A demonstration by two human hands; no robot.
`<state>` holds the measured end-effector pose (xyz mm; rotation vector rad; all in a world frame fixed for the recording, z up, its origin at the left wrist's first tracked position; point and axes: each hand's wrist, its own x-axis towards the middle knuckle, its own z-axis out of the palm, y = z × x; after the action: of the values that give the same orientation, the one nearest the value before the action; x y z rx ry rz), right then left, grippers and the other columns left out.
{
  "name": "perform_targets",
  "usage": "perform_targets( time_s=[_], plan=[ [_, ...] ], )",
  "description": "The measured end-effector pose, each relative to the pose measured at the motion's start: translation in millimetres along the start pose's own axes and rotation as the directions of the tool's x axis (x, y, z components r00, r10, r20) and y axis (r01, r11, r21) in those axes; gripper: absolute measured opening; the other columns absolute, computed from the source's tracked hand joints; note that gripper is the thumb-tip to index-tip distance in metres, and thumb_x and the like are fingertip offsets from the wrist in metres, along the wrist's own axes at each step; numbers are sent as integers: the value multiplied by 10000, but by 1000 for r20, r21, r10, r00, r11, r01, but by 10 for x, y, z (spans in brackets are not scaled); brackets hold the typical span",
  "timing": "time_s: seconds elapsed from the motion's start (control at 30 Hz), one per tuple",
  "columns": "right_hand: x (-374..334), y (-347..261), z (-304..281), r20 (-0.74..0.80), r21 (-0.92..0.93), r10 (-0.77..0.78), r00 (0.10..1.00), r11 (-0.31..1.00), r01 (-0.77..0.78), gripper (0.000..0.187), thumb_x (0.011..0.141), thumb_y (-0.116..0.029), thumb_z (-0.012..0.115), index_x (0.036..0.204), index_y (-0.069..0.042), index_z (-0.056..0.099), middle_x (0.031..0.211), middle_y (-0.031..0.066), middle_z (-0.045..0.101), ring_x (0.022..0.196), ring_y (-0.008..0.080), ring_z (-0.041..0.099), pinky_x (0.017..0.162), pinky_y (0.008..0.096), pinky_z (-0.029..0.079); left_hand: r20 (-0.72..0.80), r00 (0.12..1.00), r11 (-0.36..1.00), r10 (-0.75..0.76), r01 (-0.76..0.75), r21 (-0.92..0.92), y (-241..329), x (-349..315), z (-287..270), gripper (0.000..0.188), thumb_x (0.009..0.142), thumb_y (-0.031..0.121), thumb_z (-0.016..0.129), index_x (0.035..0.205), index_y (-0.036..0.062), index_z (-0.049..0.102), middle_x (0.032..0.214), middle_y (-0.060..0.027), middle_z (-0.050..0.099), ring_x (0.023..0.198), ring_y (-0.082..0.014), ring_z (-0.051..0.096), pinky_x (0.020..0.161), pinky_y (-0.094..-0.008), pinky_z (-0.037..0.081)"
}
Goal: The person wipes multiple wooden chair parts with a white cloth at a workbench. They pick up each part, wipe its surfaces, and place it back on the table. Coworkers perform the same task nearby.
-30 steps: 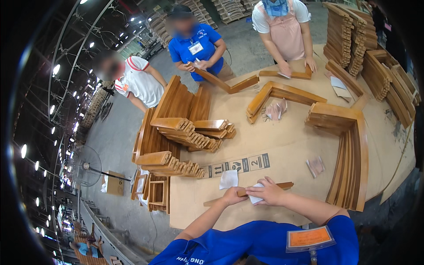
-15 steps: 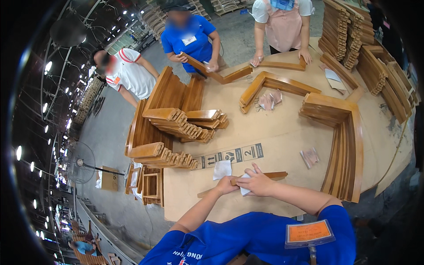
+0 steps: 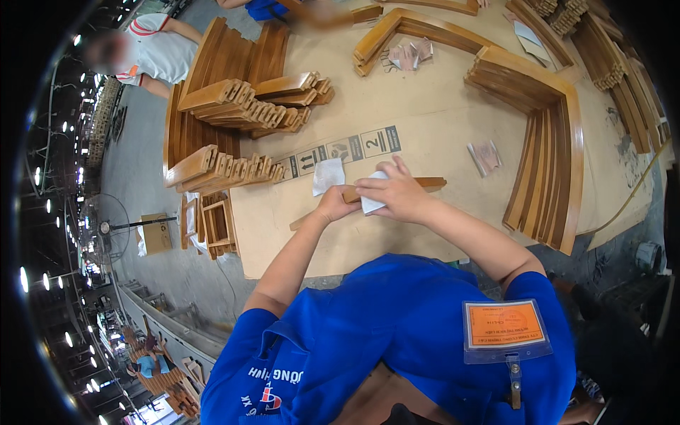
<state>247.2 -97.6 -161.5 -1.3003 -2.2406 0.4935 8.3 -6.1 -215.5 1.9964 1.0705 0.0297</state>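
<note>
My left hand (image 3: 336, 205) is closed round a brown wooden piece (image 3: 429, 183) above the cardboard near my body. The piece is an angled bar, and its middle is hidden by my hands. My right hand (image 3: 402, 193) presses a white paper-like sheet (image 3: 371, 204) against the wood, just right of my left hand. Its fingers are bent over the sheet. Another white sheet (image 3: 328, 176) lies on the cardboard close to my left hand.
Cardboard (image 3: 404, 248) covers the table. Stacked angled wooden frames stand at left (image 3: 212, 99) and right (image 3: 552, 170). One more angled frame (image 3: 439, 30) lies at the far side, near crumpled pinkish sheets (image 3: 411, 53). A person in white (image 3: 159, 53) stands at far left.
The view has tilted, so the table sits higher in the picture and more of my shirt shows. Both hands remain on the same wooden piece, the right with its white sheet.
</note>
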Motion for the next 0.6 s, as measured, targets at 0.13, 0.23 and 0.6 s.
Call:
perform_targets(
  time_s=[0.13,0.23,0.6],
  plan=[
    [-122,86,67,-19,-5,54,998,999,-54,550,737,-260,719,1262,-200,568,1361,-89,499,1165,306,438,1073,557,262,51,998,997,-39,42,-59,112,-11,-39,358,692,266,772,957,40,693,867,-118,702,784,-203,668,748,-317,515],
    [-281,186,4,-106,121,170,980,980,-157,571,729,-239,717,1275,-201,557,1353,-81,511,1147,304,451,1032,523,312,68,995,997,-75,77,-31,131,-55,-34,353,694,262,770,964,46,695,866,-117,702,783,-202,668,746,-315,515],
    [-368,-168,403,-221,-5,282,934,957,-290,632,691,-118,661,1301,-200,520,1379,-51,485,1145,281,460,1006,579,302,47,997,997,-59,61,-40,78,-82,36,339,699,248,762,966,49,696,866,-107,706,770,-199,666,738,-310,517]
  ],
)
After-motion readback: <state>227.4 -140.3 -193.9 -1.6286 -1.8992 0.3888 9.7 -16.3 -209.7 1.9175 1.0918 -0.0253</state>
